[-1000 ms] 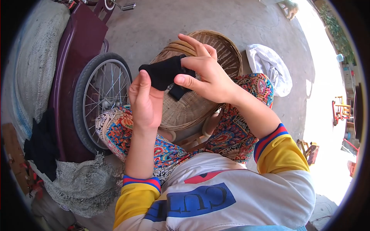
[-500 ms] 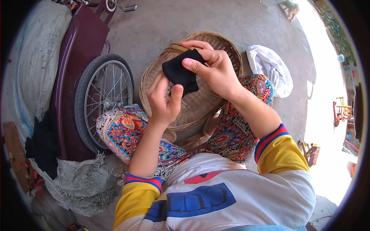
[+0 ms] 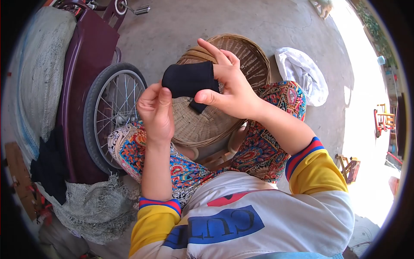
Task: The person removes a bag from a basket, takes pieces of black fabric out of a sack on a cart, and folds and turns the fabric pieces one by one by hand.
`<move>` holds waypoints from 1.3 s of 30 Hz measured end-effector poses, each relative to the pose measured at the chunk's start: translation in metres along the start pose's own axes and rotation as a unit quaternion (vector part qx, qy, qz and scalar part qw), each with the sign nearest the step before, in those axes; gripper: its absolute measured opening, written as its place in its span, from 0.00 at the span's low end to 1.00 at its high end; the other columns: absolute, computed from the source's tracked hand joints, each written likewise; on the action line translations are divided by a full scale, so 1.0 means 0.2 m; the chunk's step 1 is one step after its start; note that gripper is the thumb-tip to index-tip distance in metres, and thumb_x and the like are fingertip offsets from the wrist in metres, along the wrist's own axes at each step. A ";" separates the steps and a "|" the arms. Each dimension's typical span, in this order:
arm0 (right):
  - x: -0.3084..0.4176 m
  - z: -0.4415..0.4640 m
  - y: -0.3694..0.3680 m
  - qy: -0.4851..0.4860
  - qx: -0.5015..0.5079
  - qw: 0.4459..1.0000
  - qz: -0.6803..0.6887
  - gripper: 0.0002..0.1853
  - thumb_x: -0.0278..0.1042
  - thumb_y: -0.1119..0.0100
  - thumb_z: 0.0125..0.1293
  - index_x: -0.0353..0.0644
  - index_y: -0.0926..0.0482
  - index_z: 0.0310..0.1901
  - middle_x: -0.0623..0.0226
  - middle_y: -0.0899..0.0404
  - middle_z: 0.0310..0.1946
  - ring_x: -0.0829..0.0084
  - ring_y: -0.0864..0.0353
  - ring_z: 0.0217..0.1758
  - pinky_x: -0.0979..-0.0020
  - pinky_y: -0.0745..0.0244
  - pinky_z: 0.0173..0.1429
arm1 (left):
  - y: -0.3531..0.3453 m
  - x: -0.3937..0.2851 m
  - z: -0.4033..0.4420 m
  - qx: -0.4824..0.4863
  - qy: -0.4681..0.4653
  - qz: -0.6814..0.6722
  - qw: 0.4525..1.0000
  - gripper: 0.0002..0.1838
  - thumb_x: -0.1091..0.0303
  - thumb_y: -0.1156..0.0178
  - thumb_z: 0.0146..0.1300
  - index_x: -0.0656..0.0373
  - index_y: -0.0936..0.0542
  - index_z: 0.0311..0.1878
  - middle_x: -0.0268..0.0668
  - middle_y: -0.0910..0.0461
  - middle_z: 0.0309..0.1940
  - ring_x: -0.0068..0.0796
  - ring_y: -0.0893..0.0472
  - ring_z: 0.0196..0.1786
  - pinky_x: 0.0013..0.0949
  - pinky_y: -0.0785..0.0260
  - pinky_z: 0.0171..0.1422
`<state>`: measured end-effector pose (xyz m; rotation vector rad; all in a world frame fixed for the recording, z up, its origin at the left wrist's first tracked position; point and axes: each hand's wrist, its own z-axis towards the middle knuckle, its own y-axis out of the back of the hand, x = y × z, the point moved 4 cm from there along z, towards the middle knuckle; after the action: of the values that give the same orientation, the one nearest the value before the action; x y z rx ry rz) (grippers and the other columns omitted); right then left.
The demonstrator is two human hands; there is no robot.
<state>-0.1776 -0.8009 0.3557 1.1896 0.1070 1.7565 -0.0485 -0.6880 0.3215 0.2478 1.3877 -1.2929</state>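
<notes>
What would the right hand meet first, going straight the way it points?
Probably the black cloth, which the right hand touches; depth beyond that is unclear.

We see a grey concrete floor (image 3: 172, 26) in shade, with harsh sunlight whitening the ground (image 3: 364, 142) on the right. Near that bright edge stands a small wooden stool (image 3: 352, 169); green foliage (image 3: 376, 39) shows beyond. A maroon cargo tricycle (image 3: 92, 39) stands on our left.

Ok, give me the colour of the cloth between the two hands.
The cloth is black, seen best in the head view.
</notes>
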 end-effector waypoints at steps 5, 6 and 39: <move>-0.08 0.01 0.04 -0.130 -0.019 0.979 0.158 0.22 0.51 0.32 0.56 0.38 0.16 0.39 0.47 0.35 0.65 0.61 0.35 0.66 0.58 0.48 0.70 | -0.10 0.02 -0.03 0.036 -0.020 0.157 0.987 0.05 0.75 0.35 0.59 0.67 0.20 0.37 0.36 0.19 0.37 0.21 0.22 0.40 0.24 0.31 0.48; -0.09 0.01 0.04 -0.138 -0.033 0.976 0.167 0.19 0.49 0.33 0.57 0.38 0.17 0.37 0.48 0.36 0.66 0.62 0.34 0.66 0.59 0.48 0.71 | -0.12 0.03 -0.02 0.067 -0.031 0.218 0.973 0.05 0.75 0.35 0.59 0.67 0.20 0.35 0.35 0.19 0.35 0.20 0.23 0.38 0.24 0.32 0.46; -0.07 0.05 0.06 -0.017 -0.023 0.994 0.103 0.12 0.39 0.32 0.57 0.39 0.21 0.27 0.65 0.21 0.33 0.60 0.37 0.70 0.57 0.47 0.66 | -0.16 0.05 -0.02 0.100 0.207 -0.146 0.962 0.34 0.48 0.62 0.71 0.71 0.39 0.66 0.46 0.35 0.65 0.37 0.37 0.69 0.40 0.51 0.73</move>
<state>-0.1776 -0.8213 0.3587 1.2330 -0.0795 1.9058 -0.0786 -0.7013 0.3281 0.4880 1.6915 -1.6997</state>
